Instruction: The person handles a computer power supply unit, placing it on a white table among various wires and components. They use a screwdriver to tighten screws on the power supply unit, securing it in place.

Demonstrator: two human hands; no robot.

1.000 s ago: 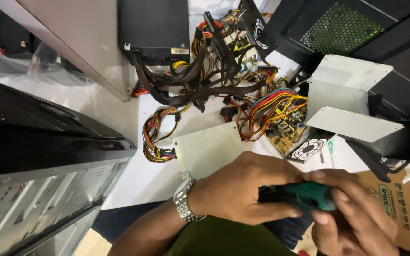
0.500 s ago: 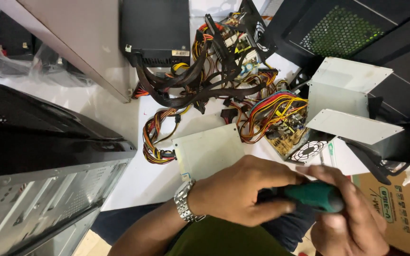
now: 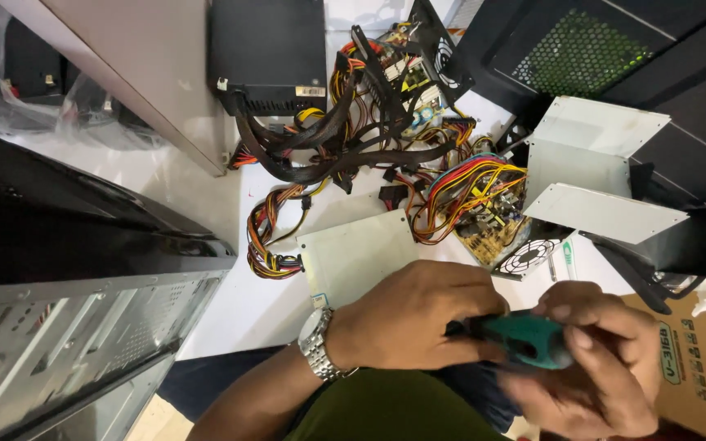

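Both hands are seen low in the view, closed together on one tool. The left hand [image 3: 410, 314], with a metal wristwatch [image 3: 317, 343] on its wrist, is wrapped shut around the dark end of a green-handled screwdriver [image 3: 525, 336]. The right hand [image 3: 602, 367] is curled over the green handle from the other side, fingertips pressed on top. Whether the shaft and tip are exposed cannot be told; they are hidden inside the left fist. The tool is held above the lap, just short of the worktop [image 3: 206, 204] edge.

Risk is judged as follows: with the tip concealed in the palm, a slip under twisting or pulling force could drive it into the left hand. The right hand is blurred, so the firmness of its grip cannot be confirmed.

Just beyond the hands, a flat grey metal cover plate [image 3: 357, 253] is lying on the worktop. Beside it an opened power supply [image 3: 590, 175] is noted, with its circuit board and a fan grille exposed. A dense tangle of coloured cables [image 3: 451, 184] is spread near it; snagging is considered likely if anything is dragged through. Farther off, a black power supply unit [image 3: 267, 49] is standing. A computer case [image 3: 67, 310] occupies the left.
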